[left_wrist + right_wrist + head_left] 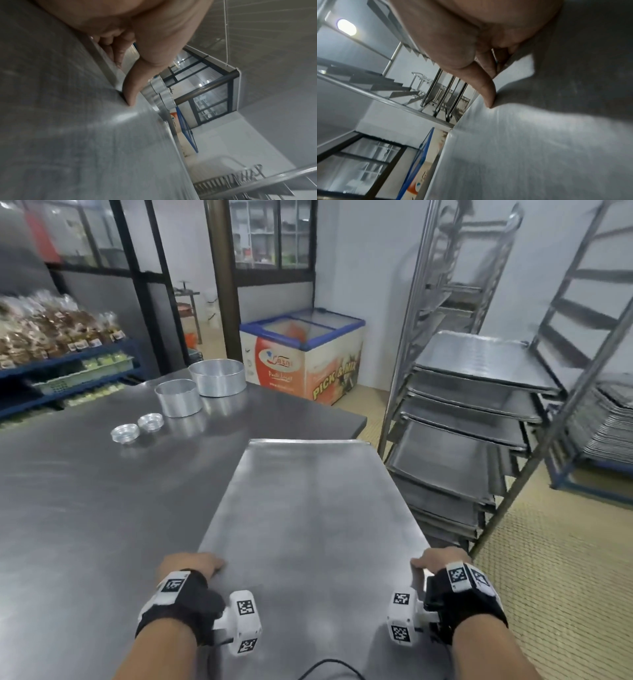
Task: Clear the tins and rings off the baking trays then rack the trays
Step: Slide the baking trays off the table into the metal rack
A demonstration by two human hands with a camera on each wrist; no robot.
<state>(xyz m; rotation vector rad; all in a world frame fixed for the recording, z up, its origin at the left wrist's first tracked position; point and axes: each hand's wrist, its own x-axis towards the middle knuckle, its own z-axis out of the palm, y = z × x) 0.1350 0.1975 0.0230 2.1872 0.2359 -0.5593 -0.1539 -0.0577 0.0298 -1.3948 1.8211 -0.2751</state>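
A bare metal baking tray (315, 508) points away from me, its far end past the table's right edge and near the rack (462, 419). My left hand (191, 565) grips its left rim near the close end, thumb (132, 94) on top and fingers curled under. My right hand (436, 559) grips the right rim the same way, thumb (488, 94) pressing the tray (539, 142) surface. Two round cake tins (217, 378) (178, 398) and two small foil cups (137, 428) sit on the steel table (85, 508) at the back left. The tray (68, 135) fills the left wrist view.
The rack on the right holds several trays stacked on its rails. A second rack (589, 337) and a pile of trays (609, 422) stand further right. A chest freezer (305, 354) sits beyond the table. Shelves of packed goods (51, 337) line the left wall.
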